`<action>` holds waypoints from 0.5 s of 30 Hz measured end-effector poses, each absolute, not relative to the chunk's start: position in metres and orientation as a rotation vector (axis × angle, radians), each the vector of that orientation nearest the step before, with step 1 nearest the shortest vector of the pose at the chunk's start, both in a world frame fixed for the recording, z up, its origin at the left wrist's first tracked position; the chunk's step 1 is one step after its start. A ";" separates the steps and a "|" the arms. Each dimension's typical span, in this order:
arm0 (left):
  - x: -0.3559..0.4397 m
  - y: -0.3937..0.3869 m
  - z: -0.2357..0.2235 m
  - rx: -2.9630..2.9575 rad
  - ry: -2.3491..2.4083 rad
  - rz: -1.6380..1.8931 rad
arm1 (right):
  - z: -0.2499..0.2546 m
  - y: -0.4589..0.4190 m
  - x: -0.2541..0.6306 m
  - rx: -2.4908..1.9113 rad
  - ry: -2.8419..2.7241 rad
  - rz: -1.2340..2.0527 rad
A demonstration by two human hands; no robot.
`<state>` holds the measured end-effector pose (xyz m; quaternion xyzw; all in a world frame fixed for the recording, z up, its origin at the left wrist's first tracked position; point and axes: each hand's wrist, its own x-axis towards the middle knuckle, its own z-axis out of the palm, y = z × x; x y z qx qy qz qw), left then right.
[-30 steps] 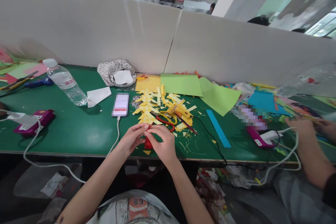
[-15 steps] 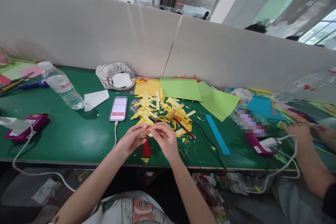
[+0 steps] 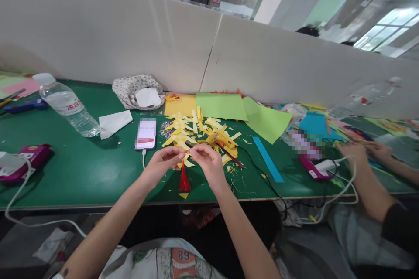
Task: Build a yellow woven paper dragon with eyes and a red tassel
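Fingers of left hand and right hand — nearly closed — are pinching a thin reddish cord; red tassel is hanging below, near the desk's front edge; yellow paper is lying beyond.

Daylight from the upper-right window leaves soft shadows and glare on the green table.

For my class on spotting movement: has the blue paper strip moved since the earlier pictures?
No. The blue paper strip keeps its place against the green table; only the view shifted.
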<state>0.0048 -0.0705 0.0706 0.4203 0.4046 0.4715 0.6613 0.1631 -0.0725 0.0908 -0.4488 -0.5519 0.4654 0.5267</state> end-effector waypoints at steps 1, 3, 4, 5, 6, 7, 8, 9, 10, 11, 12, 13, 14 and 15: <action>0.004 -0.070 0.070 0.951 0.926 1.060 | 0.091 -0.073 0.162 -1.087 -1.304 1.106; 0.002 -0.067 0.070 0.940 0.932 1.049 | 0.090 -0.074 0.161 -1.111 -1.285 1.084; 0.001 -0.066 0.070 0.936 0.930 1.042 | 0.089 -0.075 0.160 -1.119 -1.282 1.070; 0.001 -0.066 0.069 0.933 0.927 1.034 | 0.089 -0.076 0.159 -1.121 -1.283 1.059; 0.001 -0.065 0.069 0.932 0.924 1.026 | 0.088 -0.077 0.158 -1.120 -1.284 1.052; 0.000 -0.066 0.069 0.931 0.924 1.023 | 0.087 -0.078 0.157 -1.118 -1.282 1.048; 0.000 -0.066 0.069 0.931 0.925 1.024 | 0.086 -0.079 0.156 -1.117 -1.279 1.043; 0.000 -0.067 0.068 0.929 0.926 1.030 | 0.085 -0.080 0.156 -1.120 -1.274 1.039; 0.000 -0.067 0.068 0.927 0.928 1.036 | 0.084 -0.081 0.155 -1.123 -1.272 1.032; -0.001 -0.068 0.067 0.926 0.930 1.043 | 0.083 -0.081 0.155 -1.127 -1.272 1.025; -0.002 -0.069 0.067 0.925 0.932 1.049 | 0.082 -0.082 0.155 -1.129 -1.276 1.020; -0.002 -0.070 0.066 0.924 0.932 1.053 | 0.081 -0.081 0.155 -1.130 -1.282 1.016; -0.003 -0.070 0.066 0.923 0.932 1.056 | 0.081 -0.081 0.155 -1.128 -1.289 1.013; -0.004 -0.070 0.065 0.922 0.932 1.059 | 0.081 -0.081 0.155 -1.126 -1.296 1.011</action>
